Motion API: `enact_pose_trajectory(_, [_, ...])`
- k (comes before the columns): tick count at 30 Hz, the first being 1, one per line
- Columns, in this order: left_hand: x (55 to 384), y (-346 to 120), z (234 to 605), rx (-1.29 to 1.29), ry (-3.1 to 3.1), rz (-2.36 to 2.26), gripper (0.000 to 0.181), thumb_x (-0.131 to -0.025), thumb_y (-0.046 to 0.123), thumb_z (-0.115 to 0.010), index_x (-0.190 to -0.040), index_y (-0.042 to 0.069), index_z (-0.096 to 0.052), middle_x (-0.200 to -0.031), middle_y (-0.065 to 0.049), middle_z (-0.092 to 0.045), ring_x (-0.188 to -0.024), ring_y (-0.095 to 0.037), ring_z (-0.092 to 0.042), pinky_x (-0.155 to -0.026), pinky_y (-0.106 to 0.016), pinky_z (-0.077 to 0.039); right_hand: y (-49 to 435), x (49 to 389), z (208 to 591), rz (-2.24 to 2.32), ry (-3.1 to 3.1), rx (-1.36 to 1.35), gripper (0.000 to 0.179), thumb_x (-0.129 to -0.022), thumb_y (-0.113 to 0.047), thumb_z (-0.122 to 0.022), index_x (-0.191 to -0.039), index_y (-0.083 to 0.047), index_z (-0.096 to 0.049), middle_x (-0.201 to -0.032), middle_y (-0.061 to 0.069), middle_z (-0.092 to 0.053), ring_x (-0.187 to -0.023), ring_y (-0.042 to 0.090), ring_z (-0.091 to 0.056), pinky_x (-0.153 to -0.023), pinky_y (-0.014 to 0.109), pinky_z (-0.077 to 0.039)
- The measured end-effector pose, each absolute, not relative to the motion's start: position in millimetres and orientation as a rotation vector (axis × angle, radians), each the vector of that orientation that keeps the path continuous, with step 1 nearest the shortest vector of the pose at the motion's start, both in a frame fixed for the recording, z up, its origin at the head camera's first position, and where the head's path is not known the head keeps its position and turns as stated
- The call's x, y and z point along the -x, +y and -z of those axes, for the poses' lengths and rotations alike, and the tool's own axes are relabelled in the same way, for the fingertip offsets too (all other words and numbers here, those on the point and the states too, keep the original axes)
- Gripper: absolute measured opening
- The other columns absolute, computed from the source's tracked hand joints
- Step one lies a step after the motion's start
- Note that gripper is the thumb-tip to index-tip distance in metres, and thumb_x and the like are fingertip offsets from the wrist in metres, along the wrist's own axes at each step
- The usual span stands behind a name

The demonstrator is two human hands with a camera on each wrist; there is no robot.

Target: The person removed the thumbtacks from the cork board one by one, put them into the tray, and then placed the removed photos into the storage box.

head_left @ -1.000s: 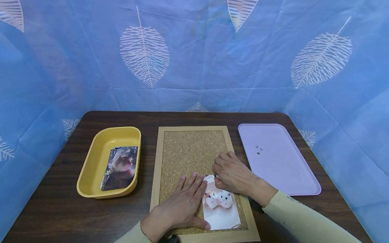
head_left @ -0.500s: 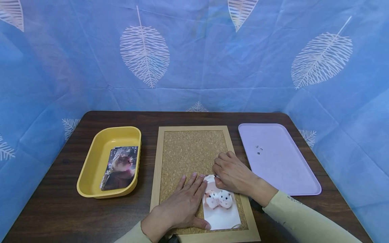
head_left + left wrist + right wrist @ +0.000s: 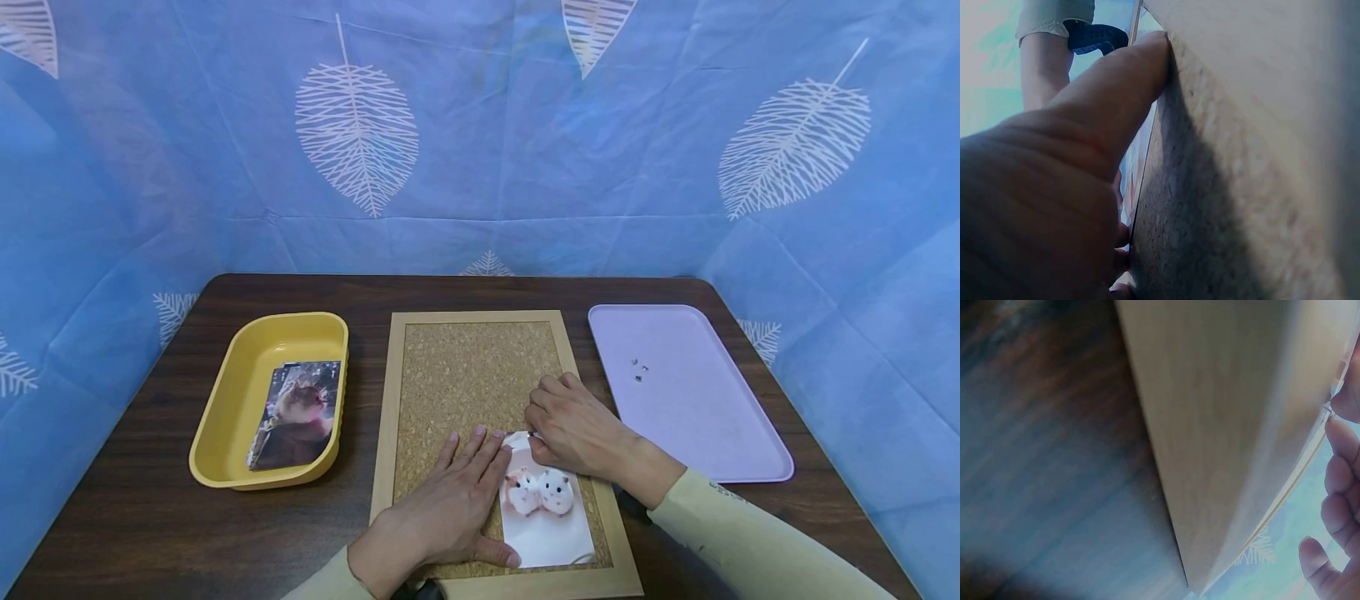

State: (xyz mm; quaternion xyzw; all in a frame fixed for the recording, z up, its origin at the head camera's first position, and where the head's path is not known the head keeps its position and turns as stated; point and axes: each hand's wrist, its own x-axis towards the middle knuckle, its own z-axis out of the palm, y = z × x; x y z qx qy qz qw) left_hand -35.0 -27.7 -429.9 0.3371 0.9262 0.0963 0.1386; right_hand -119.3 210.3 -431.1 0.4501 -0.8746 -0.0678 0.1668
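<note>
A photo (image 3: 546, 533) of two white hamster-like figures lies on the lower right of a wood-framed corkboard (image 3: 472, 367). Along the photo's left edge, my left hand (image 3: 450, 508) rests flat with fingers spread, its thumb and fingertips over that edge. At the photo's top edge, my right hand (image 3: 570, 421) is bent with thumb and index finger together. Between them, in the right wrist view, shows a small push pin (image 3: 1328, 410), mostly hidden by the fingertips. The left wrist view has the left thumb (image 3: 1129, 75) down at the photo's edge on the cork.
On the left stands a yellow tray (image 3: 213, 417) with a stack of photos (image 3: 303, 412), a cat-like animal on top. A lilac tray (image 3: 705, 400) lies at the right, bearing several tiny pins (image 3: 638, 378). A blue leaf-print cloth (image 3: 525, 167) hangs behind the dark table (image 3: 135, 500).
</note>
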Motion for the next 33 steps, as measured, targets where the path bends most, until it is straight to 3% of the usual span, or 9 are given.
enact_pose_trajectory(33, [34.4,-26.9,428.5,-0.967,2.674,-0.266,0.124,-0.08,0.083,-0.068,-0.168,0.008,-0.026,-0.177,-0.012,-0.015,-0.164,-0.031,-0.012,-0.13,-0.058,-0.017,209.0,120.7,428.6,0.2,-2.494,-1.308,0.022,-0.084,-0.029,-0.074,-0.073,-0.018,-0.058,-0.077,-0.004,-0.058,-0.082,0.019,-0.048,-0.077,0.038,-0.042])
